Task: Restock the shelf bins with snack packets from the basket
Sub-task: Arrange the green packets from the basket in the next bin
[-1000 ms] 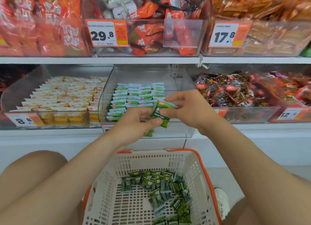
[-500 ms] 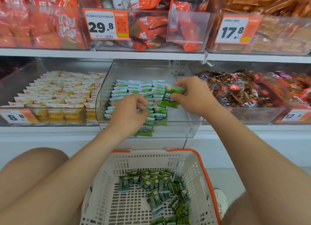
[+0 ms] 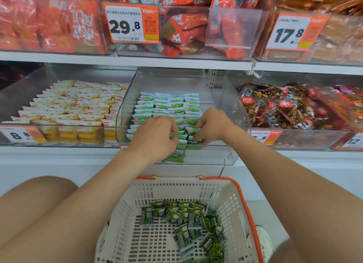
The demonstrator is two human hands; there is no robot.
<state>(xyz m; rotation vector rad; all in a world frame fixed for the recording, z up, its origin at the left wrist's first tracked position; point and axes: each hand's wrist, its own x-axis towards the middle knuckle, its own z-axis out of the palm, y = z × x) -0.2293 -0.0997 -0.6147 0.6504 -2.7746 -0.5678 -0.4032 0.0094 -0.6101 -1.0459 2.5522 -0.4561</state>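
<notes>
A clear middle shelf bin (image 3: 225,156) holds neat rows of small green-and-white snack packets (image 3: 169,105). Both my hands are inside its front. My left hand (image 3: 157,137) is curled around green packets, one showing below it through the bin's front wall. My right hand (image 3: 212,125) pinches a green packet (image 3: 191,138) standing at the front of the rows. Below, a white basket with an orange rim (image 3: 243,201) holds several loose green packets (image 3: 188,227).
A bin of yellow-and-white packets (image 3: 74,109) sits to the left, a bin of dark brown snacks (image 3: 284,107) to the right. The upper shelf carries bins of red packets (image 3: 184,28) with price tags. My knees flank the basket; a white shoe (image 3: 264,241) shows at its right.
Both hands moved from above the basket forward into the middle bin and lowered onto the front rows, carrying the green packets with them. The view shifted closer to the shelf.
</notes>
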